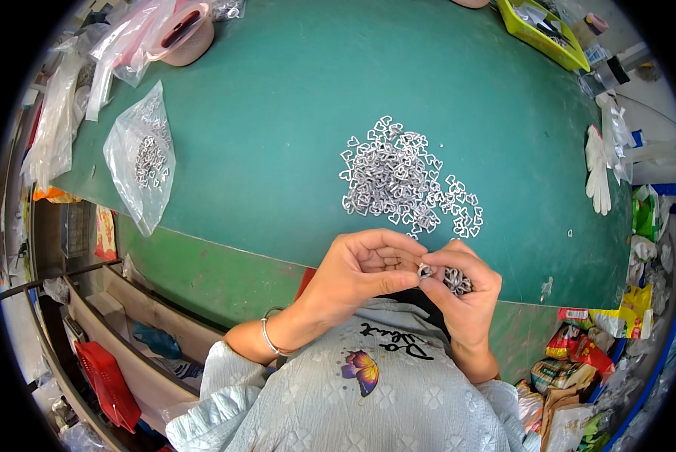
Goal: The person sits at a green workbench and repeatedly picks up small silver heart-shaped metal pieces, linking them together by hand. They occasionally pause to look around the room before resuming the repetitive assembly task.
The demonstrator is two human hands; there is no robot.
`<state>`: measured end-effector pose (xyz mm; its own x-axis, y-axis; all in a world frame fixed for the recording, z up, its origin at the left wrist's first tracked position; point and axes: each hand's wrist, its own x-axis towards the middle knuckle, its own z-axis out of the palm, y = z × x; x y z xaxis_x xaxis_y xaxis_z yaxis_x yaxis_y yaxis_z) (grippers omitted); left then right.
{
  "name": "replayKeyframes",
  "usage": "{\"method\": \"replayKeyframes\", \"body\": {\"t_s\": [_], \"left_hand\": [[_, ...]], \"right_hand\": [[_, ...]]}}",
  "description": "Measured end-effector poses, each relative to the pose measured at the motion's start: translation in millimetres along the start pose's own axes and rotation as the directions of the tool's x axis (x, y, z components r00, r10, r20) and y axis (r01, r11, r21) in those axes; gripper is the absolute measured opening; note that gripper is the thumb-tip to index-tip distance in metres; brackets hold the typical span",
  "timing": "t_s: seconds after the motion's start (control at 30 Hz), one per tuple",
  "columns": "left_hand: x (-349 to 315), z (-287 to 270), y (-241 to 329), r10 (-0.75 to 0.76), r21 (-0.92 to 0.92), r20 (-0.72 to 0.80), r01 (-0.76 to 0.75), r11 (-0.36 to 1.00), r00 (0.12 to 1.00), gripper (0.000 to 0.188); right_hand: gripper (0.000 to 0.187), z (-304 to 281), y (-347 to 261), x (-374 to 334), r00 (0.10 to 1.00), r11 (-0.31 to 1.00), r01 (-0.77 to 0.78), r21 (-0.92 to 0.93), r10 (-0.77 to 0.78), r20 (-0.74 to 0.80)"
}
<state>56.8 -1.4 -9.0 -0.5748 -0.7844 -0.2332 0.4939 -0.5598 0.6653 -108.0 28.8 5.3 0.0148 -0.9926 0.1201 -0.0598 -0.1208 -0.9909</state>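
We find the green bench (270, 143) with its near edge below both hands. A yellow-green tray (555, 54) sits at the far right corner. A clear bag (146, 207), containing silvery pieces, lies toward the near left corner, its tip at the near edge. We locate the pile of heart-shaped pieces (391, 177) right of centre, nearer the near edge. The left hand (360, 265) is half curled, thumb and forefinger at a single piece; we cannot tell whether they grip it. The right hand (466, 290) is curled around a cluster of pieces (457, 282). A white glove (597, 172) lies along the right edge. The single piece (425, 271) is between the two hands' fingertips.
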Motion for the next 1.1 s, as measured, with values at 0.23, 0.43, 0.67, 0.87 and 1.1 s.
{"method": "replayKeyframes", "body": {"t_s": [0.23,0.43,0.67,0.87,1.1], "left_hand": [[2,7,3,0.079,0.101,-0.041,-0.074,0.992,0.996,0.027],[14,-20,-1,0.392,0.794,-0.089,-0.173,0.583,0.916,0.032],[47,-31,4,0.643,0.994,0.108,-0.106,-0.041,0.758,0.031],[65,-28,3,0.553,0.978,0.159,-0.052,-0.204,0.818,0.024],[50,-40,3,0.602,0.968,0.248,-0.171,-0.184,0.759,0.02]], "right_hand": [[0.012,0,9,-1,0.975,0.842,-0.219,0.493,0.211,0.074],[0.018,-8,24,4,0.876,0.338,-0.413,0.845,0.402,0.267],[0.018,-15,40,5,0.919,0.375,-0.354,0.857,0.31,0.245],[0.022,-14,40,12,0.915,0.384,-0.354,0.853,0.33,0.232],[0.025,-15,45,14,0.899,0.393,-0.371,0.842,0.38,0.219]]}}
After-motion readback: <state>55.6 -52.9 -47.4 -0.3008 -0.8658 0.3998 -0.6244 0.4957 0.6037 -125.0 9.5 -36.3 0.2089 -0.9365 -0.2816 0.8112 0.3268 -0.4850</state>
